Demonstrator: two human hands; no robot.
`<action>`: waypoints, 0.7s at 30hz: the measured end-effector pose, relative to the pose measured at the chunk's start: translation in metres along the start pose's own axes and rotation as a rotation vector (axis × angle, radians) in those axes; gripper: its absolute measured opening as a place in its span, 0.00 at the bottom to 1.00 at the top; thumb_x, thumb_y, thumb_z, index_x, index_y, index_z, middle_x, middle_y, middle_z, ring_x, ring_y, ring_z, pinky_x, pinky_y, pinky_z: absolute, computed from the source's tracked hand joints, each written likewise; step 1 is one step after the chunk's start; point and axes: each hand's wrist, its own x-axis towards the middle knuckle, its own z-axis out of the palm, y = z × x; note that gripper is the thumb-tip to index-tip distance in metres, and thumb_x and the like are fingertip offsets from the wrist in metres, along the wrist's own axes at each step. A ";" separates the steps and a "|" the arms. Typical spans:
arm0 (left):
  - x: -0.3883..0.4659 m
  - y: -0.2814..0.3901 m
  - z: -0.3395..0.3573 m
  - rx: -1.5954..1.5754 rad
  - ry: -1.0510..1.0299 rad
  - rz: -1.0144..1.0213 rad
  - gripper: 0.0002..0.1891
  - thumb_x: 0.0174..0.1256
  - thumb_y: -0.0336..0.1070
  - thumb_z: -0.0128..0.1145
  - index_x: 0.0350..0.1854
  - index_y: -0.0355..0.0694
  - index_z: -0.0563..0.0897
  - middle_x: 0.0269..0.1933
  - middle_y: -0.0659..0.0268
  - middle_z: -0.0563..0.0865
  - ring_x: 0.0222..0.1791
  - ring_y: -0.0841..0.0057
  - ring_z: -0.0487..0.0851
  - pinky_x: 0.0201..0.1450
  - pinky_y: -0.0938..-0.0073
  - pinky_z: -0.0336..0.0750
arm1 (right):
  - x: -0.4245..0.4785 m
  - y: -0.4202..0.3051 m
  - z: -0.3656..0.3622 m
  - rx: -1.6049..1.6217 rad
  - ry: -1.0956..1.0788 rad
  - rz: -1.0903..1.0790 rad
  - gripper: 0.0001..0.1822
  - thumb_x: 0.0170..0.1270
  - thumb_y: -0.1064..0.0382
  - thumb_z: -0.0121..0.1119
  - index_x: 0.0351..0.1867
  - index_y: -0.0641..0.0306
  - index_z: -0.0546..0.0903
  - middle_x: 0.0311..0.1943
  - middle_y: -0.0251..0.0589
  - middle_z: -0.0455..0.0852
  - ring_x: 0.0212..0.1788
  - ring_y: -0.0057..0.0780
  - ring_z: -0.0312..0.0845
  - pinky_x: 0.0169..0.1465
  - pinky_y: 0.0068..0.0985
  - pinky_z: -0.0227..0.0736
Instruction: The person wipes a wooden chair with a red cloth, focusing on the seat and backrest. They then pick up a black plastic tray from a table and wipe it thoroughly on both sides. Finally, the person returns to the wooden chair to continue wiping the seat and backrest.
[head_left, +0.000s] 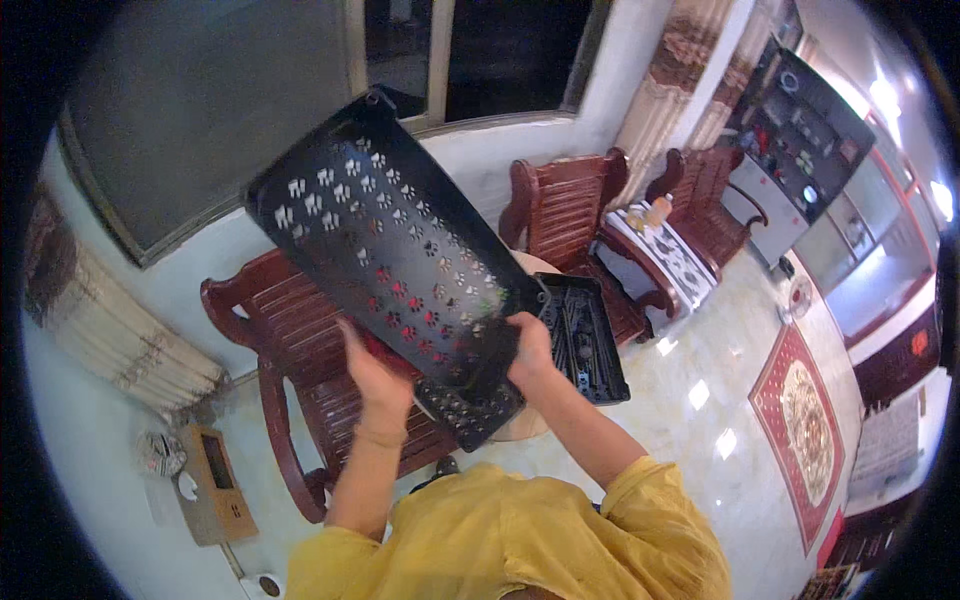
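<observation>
A black plastic tray with paw-print cutouts (397, 247) is raised and tilted between my two hands. My left hand (379, 379) grips its lower left edge, and my right hand (532, 349) holds its lower right end near a corner. Red, green and pale colours show through the cutouts. Below it, a second black paw-print panel (469, 416) lies at the edge of a round table (529, 427). Beside that, to the right, a shallow black tray (611, 360) holds several dark rod-like parts.
A slatted wooden chair (289, 300) stands at the left, another (562, 195) beyond the table. A small side table (694, 277) bears a bottle (660, 210). A cardboard box (217, 487) sits by the left wall; a red rug (802, 427) lies at the right.
</observation>
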 end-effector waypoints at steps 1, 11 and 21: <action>-0.013 -0.021 -0.003 -0.003 0.017 -0.067 0.29 0.76 0.57 0.42 0.70 0.43 0.67 0.68 0.63 0.72 0.67 0.64 0.70 0.71 0.58 0.62 | 0.004 0.005 -0.002 0.039 0.015 -0.039 0.13 0.57 0.62 0.48 0.39 0.69 0.77 0.38 0.50 0.83 0.42 0.49 0.80 0.53 0.46 0.76; -0.089 -0.073 -0.101 0.639 0.121 -0.439 0.32 0.76 0.61 0.37 0.47 0.35 0.83 0.39 0.68 0.87 0.37 0.78 0.83 0.42 0.72 0.76 | 0.050 -0.066 -0.138 0.152 0.257 -0.313 0.12 0.59 0.60 0.51 0.39 0.64 0.79 0.36 0.46 0.84 0.41 0.47 0.81 0.53 0.46 0.76; -0.098 -0.075 -0.128 0.911 0.258 -0.280 0.25 0.76 0.55 0.47 0.39 0.34 0.83 0.36 0.67 0.84 0.36 0.77 0.78 0.43 0.70 0.72 | 0.069 -0.069 -0.328 0.273 0.760 -0.636 0.26 0.56 0.73 0.49 0.59 0.73 0.69 0.51 0.56 0.76 0.44 0.48 0.79 0.44 0.46 0.80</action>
